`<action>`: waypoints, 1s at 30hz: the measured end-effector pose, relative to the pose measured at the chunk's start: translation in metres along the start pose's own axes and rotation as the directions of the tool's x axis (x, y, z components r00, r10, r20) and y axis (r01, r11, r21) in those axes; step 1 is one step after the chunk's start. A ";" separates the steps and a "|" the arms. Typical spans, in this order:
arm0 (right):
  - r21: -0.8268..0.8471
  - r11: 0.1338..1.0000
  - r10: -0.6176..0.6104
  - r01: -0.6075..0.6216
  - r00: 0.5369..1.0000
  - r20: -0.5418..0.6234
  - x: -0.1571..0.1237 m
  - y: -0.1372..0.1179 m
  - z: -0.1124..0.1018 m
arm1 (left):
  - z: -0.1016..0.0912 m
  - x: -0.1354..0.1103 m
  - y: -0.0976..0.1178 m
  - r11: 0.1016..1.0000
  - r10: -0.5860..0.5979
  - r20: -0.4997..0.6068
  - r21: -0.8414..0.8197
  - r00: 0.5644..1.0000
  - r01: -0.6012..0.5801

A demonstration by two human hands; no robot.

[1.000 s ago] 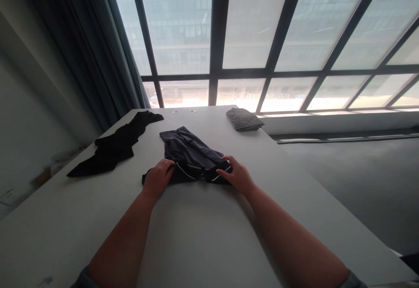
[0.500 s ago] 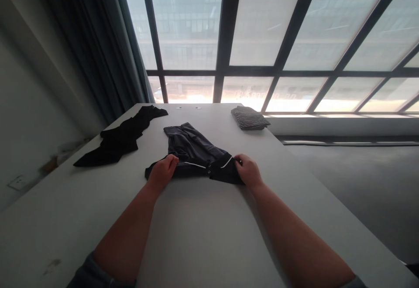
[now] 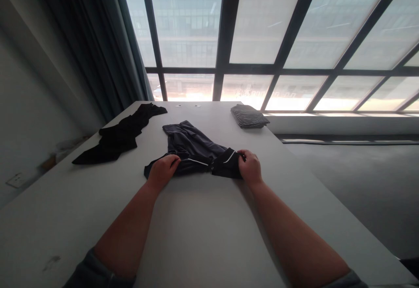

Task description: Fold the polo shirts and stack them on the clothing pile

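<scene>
A pair of dark trousers [image 3: 196, 142] lies on the white table in front of me, its waistband towards me and the rest stretching away to the upper left. White trim lines run along the inside of the waistband, and small metal fasteners show near its middle. My left hand [image 3: 163, 170] is closed on the left part of the waistband, thumb and fingers pinched together. At the other end, my right hand [image 3: 250, 168] grips the waistband's right side. Both hands cover the fabric they hold.
The white table [image 3: 196, 231] reaches to the windows. Black crumpled clothing [image 3: 119, 135] lies along its left edge. A folded striped cloth item [image 3: 249, 116] sits at the far right edge. A dark curtain [image 3: 98, 39] hangs at the left.
My right hand has shifted slightly up and right, drawing the right side of the waistband with it. The left hand stays almost where it was, still gripping.
</scene>
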State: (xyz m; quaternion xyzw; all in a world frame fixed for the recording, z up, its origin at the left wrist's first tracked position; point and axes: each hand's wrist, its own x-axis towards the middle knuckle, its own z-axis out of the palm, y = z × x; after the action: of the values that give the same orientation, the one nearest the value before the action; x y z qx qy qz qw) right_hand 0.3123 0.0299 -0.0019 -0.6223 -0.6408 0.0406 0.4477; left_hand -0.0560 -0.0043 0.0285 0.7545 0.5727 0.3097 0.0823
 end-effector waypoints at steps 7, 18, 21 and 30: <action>0.058 0.996 0.074 -0.071 0.996 -0.045 0.001 -0.001 -0.001 | -0.001 0.001 0.000 0.983 -0.151 -0.068 -0.115 0.986 0.143; 0.142 0.956 0.277 -0.256 0.949 -0.152 0.003 0.000 -0.001 | -0.004 0.000 0.006 0.995 0.020 0.087 -0.097 0.996 -0.012; 0.171 0.938 0.323 -0.301 0.939 -0.121 0.005 0.003 0.001 | -0.003 0.000 0.005 0.996 -0.009 0.070 -0.087 0.997 0.015; 0.219 0.962 0.101 -0.162 0.959 0.265 0.002 -0.018 -0.014 | -0.005 0.005 -0.001 0.938 -0.289 -0.186 -0.251 0.939 0.239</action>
State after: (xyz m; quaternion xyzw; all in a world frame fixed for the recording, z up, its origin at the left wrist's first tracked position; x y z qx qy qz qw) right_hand 0.3083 0.0204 0.0185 -0.5953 -0.6397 0.2259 0.4307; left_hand -0.0587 -0.0008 0.0336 0.6172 0.6360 0.4401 0.1444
